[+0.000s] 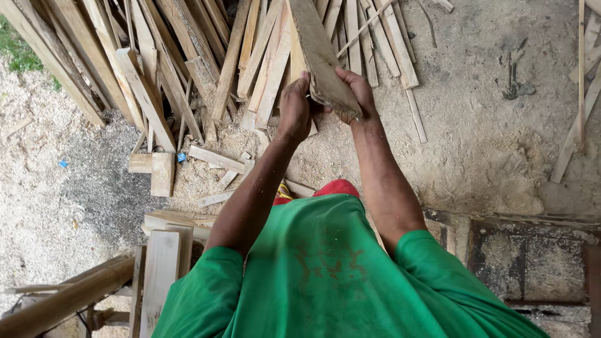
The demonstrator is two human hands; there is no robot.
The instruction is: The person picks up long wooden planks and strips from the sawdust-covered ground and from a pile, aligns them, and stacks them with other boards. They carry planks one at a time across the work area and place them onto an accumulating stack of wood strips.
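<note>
I hold a weathered grey-brown wooden plank (319, 53) out in front of me with both hands. The plank runs away from me, its near end at chest distance. My left hand (294, 106) grips the near end from the left side. My right hand (354, 94) wraps the same end from the right, fingers under the board. Both forearms reach forward over my green shirt (325, 269). Below the plank lies a heap of pale wooden slats (188, 56).
Scattered offcuts and sawdust (56, 188) cover the ground at left. Bare dirt (494, 125) lies to the right, with a few thin strips (579, 75) at the far right. Stacked boards (159, 275) and a round pole (62, 300) stand at lower left. Dark concrete blocks (532, 263) sit at lower right.
</note>
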